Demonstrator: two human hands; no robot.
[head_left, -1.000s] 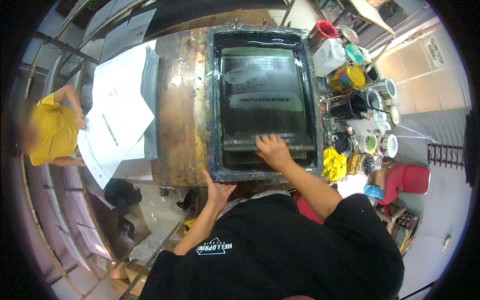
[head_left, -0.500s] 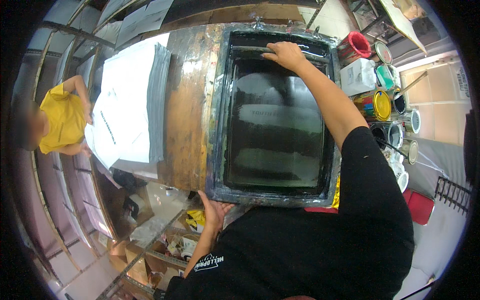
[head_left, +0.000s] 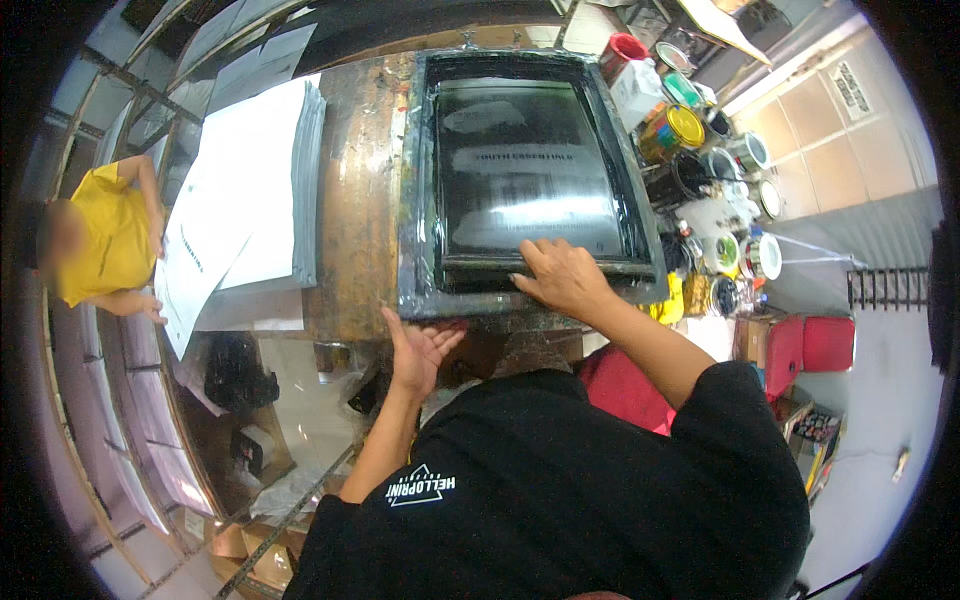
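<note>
A screen-printing frame [head_left: 412,180] with dark, ink-smeared borders lies on the wooden table in front of me. Its mesh [head_left: 520,130] looks dark and wet, with lettering and a bright reflection on it. My right hand [head_left: 567,283] is closed over a squeegee [head_left: 475,266], a dark bar lying across the frame's near end. My left hand [head_left: 418,352] is palm up at the frame's near left edge, its fingers apart and holding nothing. Whether its fingertips touch the frame's underside I cannot tell.
A thick stack of white sheets [head_left: 265,160] lies on the wooden tabletop [head_left: 360,180] at left. Beyond it a person in a yellow shirt [head_left: 115,235] handles a printed sheet [head_left: 195,275]. Several paint cans [head_left: 682,125] crowd the right side. A red chair [head_left: 828,343] stands farther right.
My right hand has drawn the squeegee from the frame's far end to its near end. My left hand stays by the near edge. The view has shifted, and the other person's sheet has moved.
</note>
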